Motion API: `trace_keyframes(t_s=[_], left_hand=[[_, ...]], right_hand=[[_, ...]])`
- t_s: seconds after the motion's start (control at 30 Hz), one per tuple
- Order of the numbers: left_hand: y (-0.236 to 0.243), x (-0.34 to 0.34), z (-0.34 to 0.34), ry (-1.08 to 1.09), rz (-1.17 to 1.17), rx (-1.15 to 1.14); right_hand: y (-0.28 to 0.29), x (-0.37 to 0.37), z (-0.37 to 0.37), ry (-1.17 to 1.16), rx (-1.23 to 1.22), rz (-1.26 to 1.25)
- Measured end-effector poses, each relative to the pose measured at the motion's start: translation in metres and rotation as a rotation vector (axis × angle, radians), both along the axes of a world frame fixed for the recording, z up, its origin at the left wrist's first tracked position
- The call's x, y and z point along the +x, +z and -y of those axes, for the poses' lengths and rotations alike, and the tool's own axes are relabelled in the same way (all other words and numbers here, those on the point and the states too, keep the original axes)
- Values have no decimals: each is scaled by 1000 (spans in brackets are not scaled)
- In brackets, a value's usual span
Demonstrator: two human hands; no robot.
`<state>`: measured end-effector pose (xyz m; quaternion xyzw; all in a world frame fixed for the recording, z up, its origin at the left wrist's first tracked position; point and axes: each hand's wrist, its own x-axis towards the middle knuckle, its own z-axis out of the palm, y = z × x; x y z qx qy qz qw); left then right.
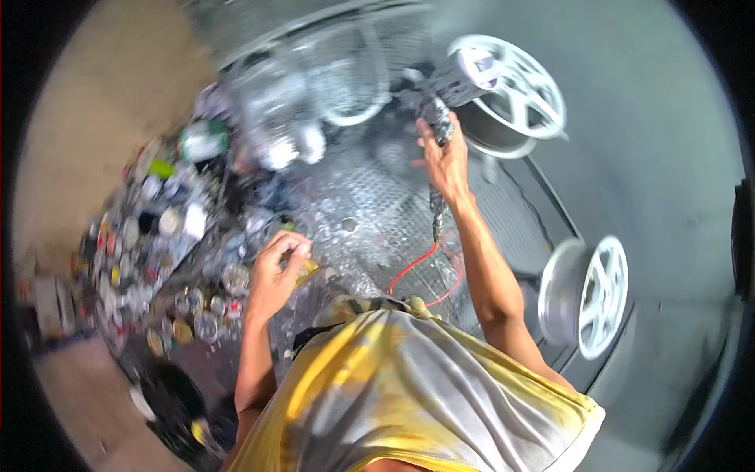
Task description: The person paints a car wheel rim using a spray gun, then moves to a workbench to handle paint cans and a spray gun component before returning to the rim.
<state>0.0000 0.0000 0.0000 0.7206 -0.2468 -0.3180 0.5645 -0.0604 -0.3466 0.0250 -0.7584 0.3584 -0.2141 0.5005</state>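
Observation:
In my right hand (445,157) is a paint-crusted spray gun (440,118) with a pale cup (476,75) on top and a red hose (413,263) hanging below. The gun is just in front of a white five-spoke wheel rim (531,86) at the upper right. My left hand (279,263) is held low at centre left with fingers curled; what they hold, if anything, cannot be made out. A second wheel rim (602,295), with a white face and silver barrel, stands to the right of my right forearm.
A heap of cans and tubs (171,220) covers the left side, beside a tan surface (94,118). Blurred clear containers (346,63) sit at the top. The grey floor (362,197) is speckled with paint. A grey curved wall (661,141) encloses the right side.

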Motion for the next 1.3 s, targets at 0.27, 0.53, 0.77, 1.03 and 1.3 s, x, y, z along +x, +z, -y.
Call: trace_keyframes(t_s=[0.27,0.53,0.77,1.03,1.3], left_hand=[[30,-83,188,-494,298,-106],[45,-296,319,-1260,430,-244],[44,-372,377,-1621,468,-295],[41,-418,493,-1590,528,-525],[2,-488,632,-1541,772,-694]], right_hand=[[80,-267,72,-260,-101,259],[151,-485,51,-712,-180,447],[183,-588,38,-1134,-377,383],[135,-627,45,-1208,-279,294],[53,-606,67,-1225,123,288]])
